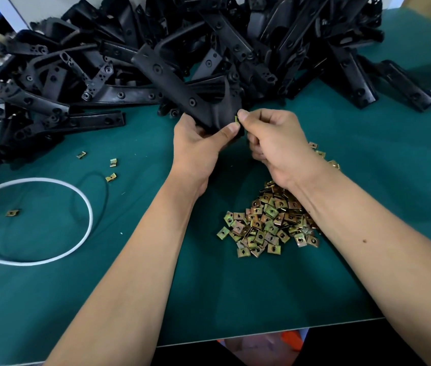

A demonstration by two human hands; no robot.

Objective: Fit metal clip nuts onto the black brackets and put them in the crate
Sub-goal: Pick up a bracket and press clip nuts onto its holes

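While gripping a black bracket (pixel 182 93) in left hand (pixel 198 146), pinching a clip nut (pixel 236 119) onto its edge with right hand (pixel 275 143).

One head-worn wide-angle view looks forward and steeply down, close over the dark green matted worktable (pixel 50 299); its edges bow, and the far corners seem blurred.
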